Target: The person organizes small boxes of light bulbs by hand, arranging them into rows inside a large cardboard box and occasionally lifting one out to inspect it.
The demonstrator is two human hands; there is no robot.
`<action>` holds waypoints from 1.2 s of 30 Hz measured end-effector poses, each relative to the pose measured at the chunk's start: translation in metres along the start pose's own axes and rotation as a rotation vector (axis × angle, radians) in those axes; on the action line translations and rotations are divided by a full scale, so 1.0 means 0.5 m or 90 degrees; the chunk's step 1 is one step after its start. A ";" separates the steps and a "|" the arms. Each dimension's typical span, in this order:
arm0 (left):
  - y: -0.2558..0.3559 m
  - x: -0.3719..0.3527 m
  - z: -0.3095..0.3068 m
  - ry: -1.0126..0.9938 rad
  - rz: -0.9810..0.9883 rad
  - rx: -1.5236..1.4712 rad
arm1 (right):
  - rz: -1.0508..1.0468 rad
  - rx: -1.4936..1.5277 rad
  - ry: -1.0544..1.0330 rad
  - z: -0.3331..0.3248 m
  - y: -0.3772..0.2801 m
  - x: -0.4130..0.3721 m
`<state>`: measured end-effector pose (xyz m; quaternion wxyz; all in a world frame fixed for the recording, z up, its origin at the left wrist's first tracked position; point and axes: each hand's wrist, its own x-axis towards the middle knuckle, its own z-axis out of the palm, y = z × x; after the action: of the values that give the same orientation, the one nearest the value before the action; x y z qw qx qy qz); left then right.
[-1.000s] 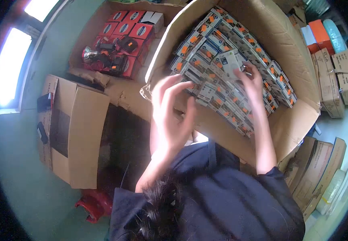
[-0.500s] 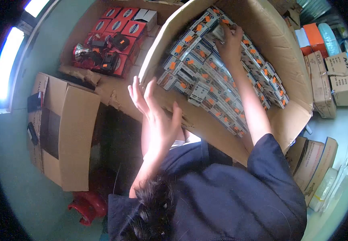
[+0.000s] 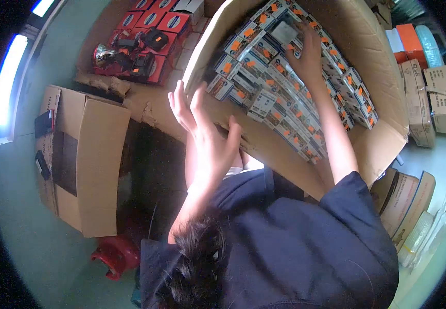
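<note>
My right hand point(image 3: 308, 55) reaches into a large cardboard carton point(image 3: 382, 87) filled with rows of small printed boxes point(image 3: 269, 54) bearing orange stickers. Its fingers are apart, with the fingertips beside a pale grey square item point(image 3: 284, 33) lying among the boxes. One white-faced box point(image 3: 263, 102) sits askew near the carton's close side. My left hand point(image 3: 207, 139) is open at the carton's left rim, fingers spread and thumb apart, holding nothing.
Red boxes point(image 3: 153, 19) and headlamp-like devices point(image 3: 125, 57) lie in another carton at upper left. An open cardboard box point(image 3: 99, 170) stands left, above a red object point(image 3: 117, 255). Taped cartons point(image 3: 416, 100) and flat boxes point(image 3: 403, 198) line the right side.
The view has shifted slightly. My right hand has drawn a little away from the pale grey item, which now shows more fully. My left hand keeps nearly the same pose.
</note>
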<state>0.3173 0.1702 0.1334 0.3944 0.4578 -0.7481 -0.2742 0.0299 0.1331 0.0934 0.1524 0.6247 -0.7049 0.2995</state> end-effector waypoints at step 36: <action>0.082 -0.017 0.034 -0.202 0.166 -0.099 | 0.575 0.931 -0.125 -0.251 -0.198 -0.194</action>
<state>0.2859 0.1966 0.1530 0.3382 0.2760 -0.8303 -0.3465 0.1231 0.2826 0.1563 -0.4828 0.2490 -0.5259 0.6545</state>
